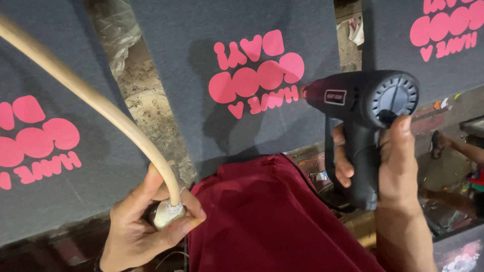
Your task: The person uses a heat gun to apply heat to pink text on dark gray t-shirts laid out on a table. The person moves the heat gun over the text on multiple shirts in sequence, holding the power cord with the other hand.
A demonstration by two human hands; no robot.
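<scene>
Right hand [390, 166] grips black heat gun [363, 108] beside pink print [257, 75].

Single head-worn view, steeply downward and close over grey printed shirts [252, 65].

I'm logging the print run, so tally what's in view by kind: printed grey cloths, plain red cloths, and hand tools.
Printed grey cloths: 3 (left, middle, right)
Red cloths: 1
Tools: 2, a heat gun in the right hand, a hose end in the left hand
Total: 6
</scene>
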